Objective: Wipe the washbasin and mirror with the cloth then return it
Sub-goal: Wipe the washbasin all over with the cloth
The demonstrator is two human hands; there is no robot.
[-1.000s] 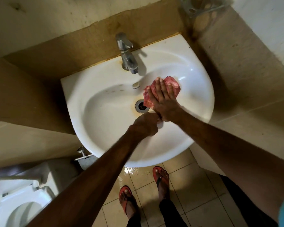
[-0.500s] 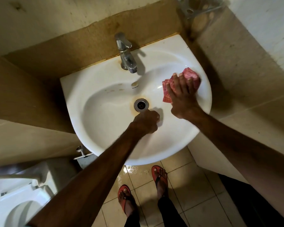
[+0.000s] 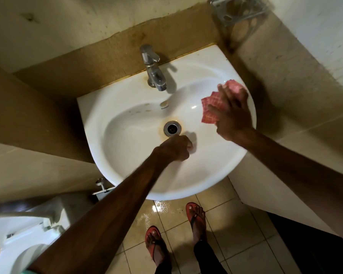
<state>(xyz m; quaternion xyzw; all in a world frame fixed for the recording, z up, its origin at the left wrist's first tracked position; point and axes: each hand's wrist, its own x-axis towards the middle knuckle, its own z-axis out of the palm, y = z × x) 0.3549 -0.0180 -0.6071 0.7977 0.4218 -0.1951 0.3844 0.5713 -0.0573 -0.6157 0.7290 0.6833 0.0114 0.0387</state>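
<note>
Head view, right hand (image 3: 233, 115) flat on cloth (image 3: 211, 107), slid slightly right across washbasin (image 3: 127, 147), left hand (image 3: 174, 148) fisted, unmoved.

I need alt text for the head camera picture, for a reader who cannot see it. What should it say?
Seen from above, a person's right hand presses a pink cloth flat against the right inner side of a white washbasin. The left hand is curled and holds nothing, just in front of the drain. A metal tap stands at the back.
</note>
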